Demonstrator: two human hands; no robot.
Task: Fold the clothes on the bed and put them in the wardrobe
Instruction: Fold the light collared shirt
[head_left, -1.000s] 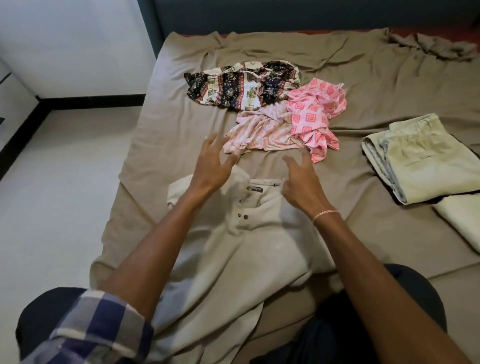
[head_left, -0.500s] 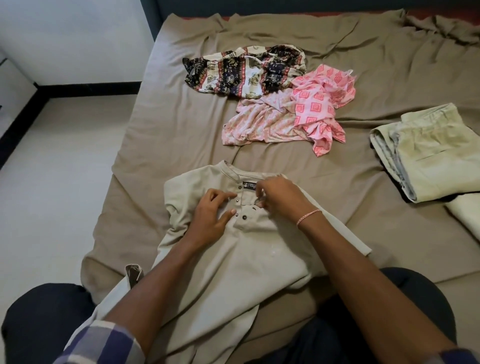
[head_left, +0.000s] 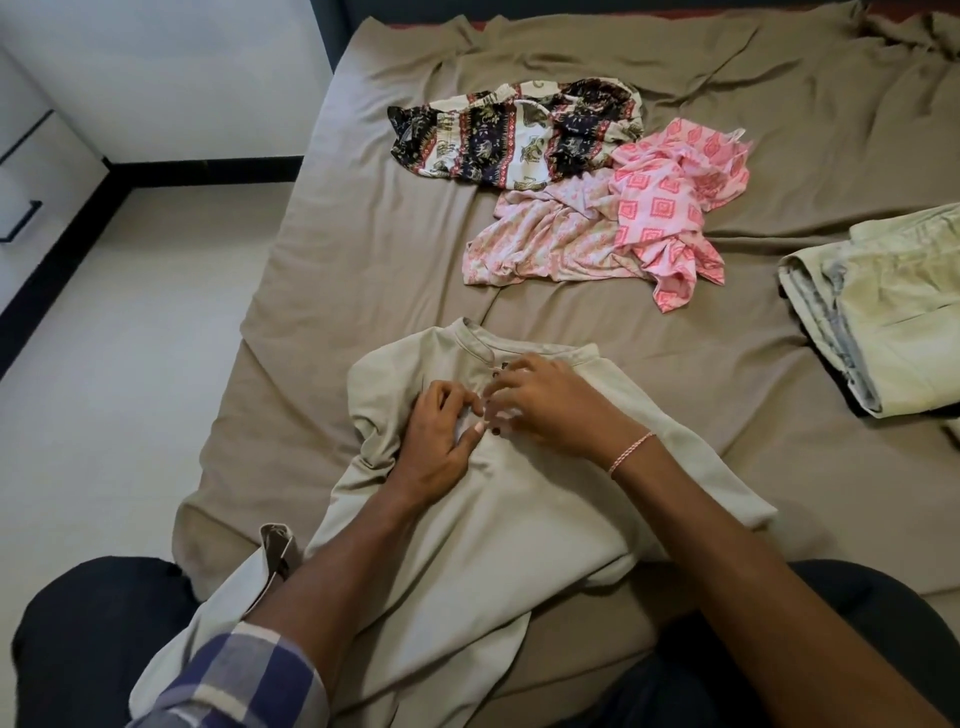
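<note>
Beige shirt (head_left: 519, 519) lies front-up on the near part of the bed (head_left: 363, 249), with its collar pointing away from the person and its lower half trailing off the mattress edge toward the lap. Both hands meet at the placket just below the collar. The left hand (head_left: 436, 441) pinches the cloth between its thumb and curled fingers (head_left: 449, 397). The right hand (head_left: 556, 408), with a pink thread band at the wrist, curls its fingers (head_left: 501, 395) onto the opposite edge beside a dark button (head_left: 496, 430), though slight blur softens the detail of that hold.

The step in hand appears to be fastening or squaring the placket before folding. It would go best if the two edges are lined up flat, the cloth is held taut from the left, and each button is seated fully so the front does not twist. The bunched cloth at the shoulder beside the left wrist likely needs smoothing. The hanging hem should come up onto the mattress before any fold is made, or the creases will set crooked.

Farther up the bed wait a crumpled dark patterned garment (head_left: 519, 135) and pink garments (head_left: 623, 234), both unfolded. A pale green folded garment (head_left: 898, 322) rests at the right edge. No wardrobe can be made out with certainty.
</note>
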